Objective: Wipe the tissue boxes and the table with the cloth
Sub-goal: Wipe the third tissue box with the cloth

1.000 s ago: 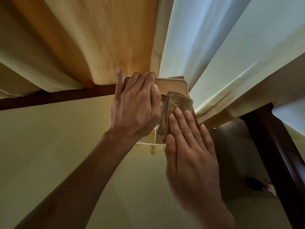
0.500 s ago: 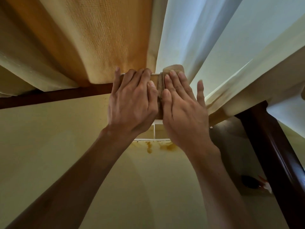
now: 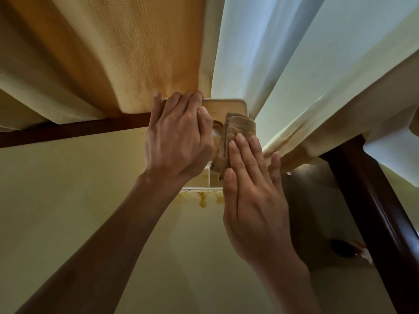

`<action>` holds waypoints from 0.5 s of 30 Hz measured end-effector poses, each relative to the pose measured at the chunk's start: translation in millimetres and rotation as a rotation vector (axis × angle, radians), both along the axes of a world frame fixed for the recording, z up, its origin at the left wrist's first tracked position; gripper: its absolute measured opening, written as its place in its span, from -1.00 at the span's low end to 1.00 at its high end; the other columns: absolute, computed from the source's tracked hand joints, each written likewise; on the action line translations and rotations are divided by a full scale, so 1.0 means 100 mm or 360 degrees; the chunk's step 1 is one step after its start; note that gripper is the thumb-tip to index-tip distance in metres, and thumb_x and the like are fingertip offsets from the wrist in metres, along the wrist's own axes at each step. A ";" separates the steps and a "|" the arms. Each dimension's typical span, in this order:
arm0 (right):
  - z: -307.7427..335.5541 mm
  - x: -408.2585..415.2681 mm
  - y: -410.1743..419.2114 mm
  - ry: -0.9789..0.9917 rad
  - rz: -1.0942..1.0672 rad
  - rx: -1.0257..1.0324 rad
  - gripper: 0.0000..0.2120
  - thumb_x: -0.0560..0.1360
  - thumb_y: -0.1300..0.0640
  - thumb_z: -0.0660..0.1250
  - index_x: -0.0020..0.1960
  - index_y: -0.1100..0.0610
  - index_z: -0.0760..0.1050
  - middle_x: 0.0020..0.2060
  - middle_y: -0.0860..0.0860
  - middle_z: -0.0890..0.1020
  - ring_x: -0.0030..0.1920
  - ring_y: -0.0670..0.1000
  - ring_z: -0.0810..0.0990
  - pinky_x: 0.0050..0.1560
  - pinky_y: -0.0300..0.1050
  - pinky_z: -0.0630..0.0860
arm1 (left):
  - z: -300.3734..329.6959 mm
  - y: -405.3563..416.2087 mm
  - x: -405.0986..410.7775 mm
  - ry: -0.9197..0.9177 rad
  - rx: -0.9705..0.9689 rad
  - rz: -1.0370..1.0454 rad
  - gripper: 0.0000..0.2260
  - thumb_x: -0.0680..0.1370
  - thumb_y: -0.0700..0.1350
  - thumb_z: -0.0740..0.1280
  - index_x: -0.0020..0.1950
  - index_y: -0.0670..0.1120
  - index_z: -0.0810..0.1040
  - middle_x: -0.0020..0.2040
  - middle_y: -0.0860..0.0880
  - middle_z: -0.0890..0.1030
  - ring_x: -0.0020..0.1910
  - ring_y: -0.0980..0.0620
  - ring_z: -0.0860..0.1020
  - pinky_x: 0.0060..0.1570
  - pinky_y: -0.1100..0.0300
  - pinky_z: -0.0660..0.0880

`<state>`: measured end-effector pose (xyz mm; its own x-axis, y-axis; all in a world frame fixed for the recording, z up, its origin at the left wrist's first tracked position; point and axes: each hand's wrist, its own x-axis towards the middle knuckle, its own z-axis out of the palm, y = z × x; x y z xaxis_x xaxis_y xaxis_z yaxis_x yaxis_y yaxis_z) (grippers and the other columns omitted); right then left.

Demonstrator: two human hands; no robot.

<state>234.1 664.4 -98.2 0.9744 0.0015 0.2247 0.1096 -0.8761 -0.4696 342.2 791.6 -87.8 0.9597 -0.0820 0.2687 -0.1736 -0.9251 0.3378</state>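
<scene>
A tissue box [image 3: 229, 107] with a pale wooden lid and white sides stands at the far edge of the cream table [image 3: 68, 189]. My left hand [image 3: 176, 137] grips the box's left half, fingers curled over its far edge. A folded brown cloth [image 3: 235, 132] lies on the right half of the lid beside the oval slot. My right hand [image 3: 251, 191] presses the cloth with straight fingers. Most of the lid is hidden under hands and cloth.
Yellow and white curtains [image 3: 140, 48] hang just behind the box and touch it. A dark wooden rail [image 3: 74, 130] runs along the table's far edge, and another dark wooden frame [image 3: 374, 211] stands at the right. A brownish stain [image 3: 203, 201] marks the table below the box.
My right hand has drawn the cloth back from the box's far edge toward me across the lid. My left hand has stayed on the box.
</scene>
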 end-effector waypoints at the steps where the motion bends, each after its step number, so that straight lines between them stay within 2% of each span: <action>1: 0.00 0.05 -0.01 -0.0001 0.0006 0.0023 -0.51 0.73 0.03 -0.09 0.60 0.15 0.26 0.60 0.02 0.26 0.65 -0.05 0.03 0.65 0.07 -0.12 | 0.00 -0.01 0.01 0.0001 -0.0004 0.0002 -0.58 0.67 -0.03 -0.03 0.42 -0.06 0.47 0.34 0.04 0.55 0.40 0.09 0.40 0.57 -0.07 0.07; 9: 0.01 0.85 -0.09 0.0169 0.0111 0.0013 -0.46 0.71 -0.05 -0.17 0.66 0.07 0.10 0.65 -0.04 0.10 0.65 -0.08 -0.11 0.65 0.02 -0.16 | 0.00 0.02 0.02 -0.0001 0.0035 -0.0053 -0.58 0.68 -0.03 -0.02 0.42 -0.10 0.46 0.31 -0.04 0.57 0.36 0.01 0.43 0.53 -0.06 0.17; 15: -0.02 0.73 -0.14 0.0141 0.0107 0.0032 -0.49 0.73 -0.01 -0.12 0.66 0.08 0.11 0.65 -0.04 0.11 0.65 -0.08 -0.10 0.64 -0.06 -0.16 | 0.00 -0.01 0.01 0.0000 0.0058 -0.0033 -0.57 0.66 -0.04 -0.01 0.44 -0.09 0.45 0.33 -0.01 0.56 0.38 0.03 0.41 0.54 -0.05 0.14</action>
<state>307.0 650.3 -100.1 0.9884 0.0637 0.1382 0.1249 -0.8583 -0.4977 343.4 790.6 -87.7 0.9577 -0.1116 0.2653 -0.1929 -0.9330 0.3039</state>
